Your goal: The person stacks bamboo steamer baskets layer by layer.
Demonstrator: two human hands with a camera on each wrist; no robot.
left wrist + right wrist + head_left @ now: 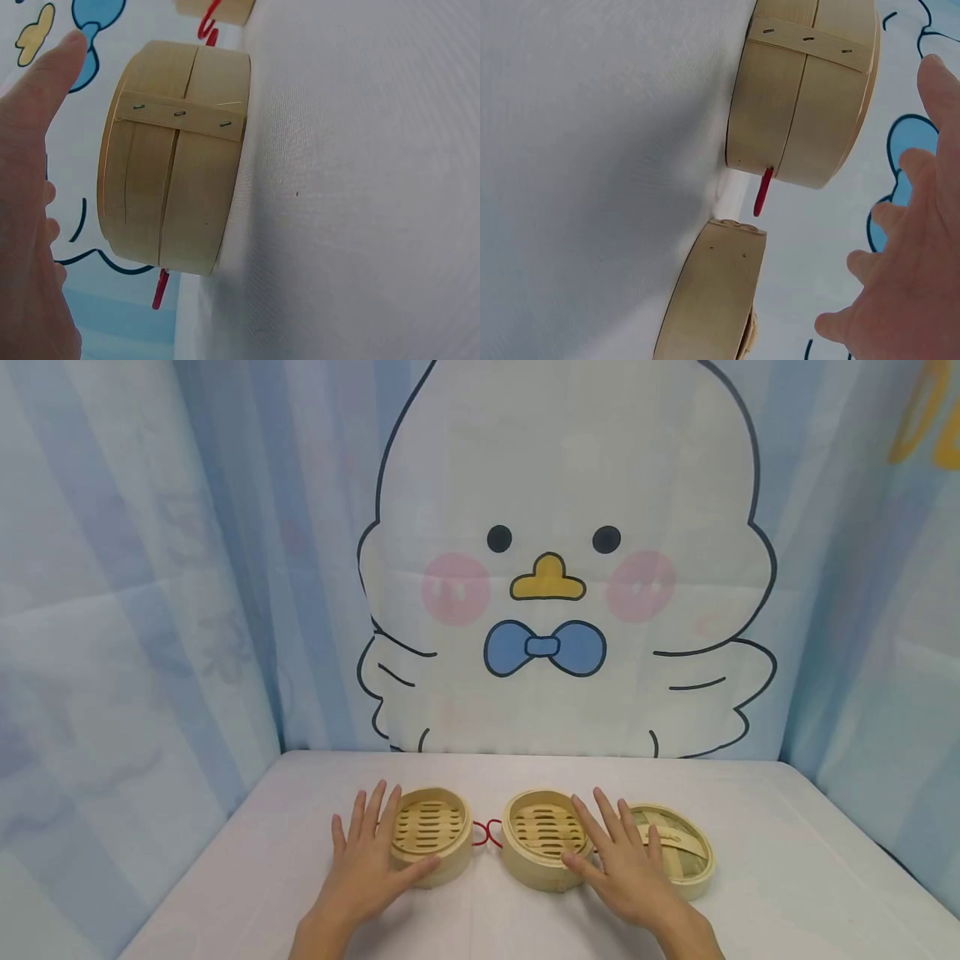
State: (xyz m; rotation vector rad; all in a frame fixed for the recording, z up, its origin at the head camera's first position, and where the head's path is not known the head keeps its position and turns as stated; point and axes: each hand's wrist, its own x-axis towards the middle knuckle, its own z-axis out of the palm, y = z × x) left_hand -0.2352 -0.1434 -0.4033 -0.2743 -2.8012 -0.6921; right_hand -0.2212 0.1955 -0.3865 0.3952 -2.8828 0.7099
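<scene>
Steamers, white tabletop, cartoon-bird backdrop

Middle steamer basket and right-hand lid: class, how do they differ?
The middle basket shows a slotted floor; the lid, a top crossed by a strap. The basket has red loops; none shows on the lid. The basket's wall looks taller than the lid's. Both are round and pale.
</scene>
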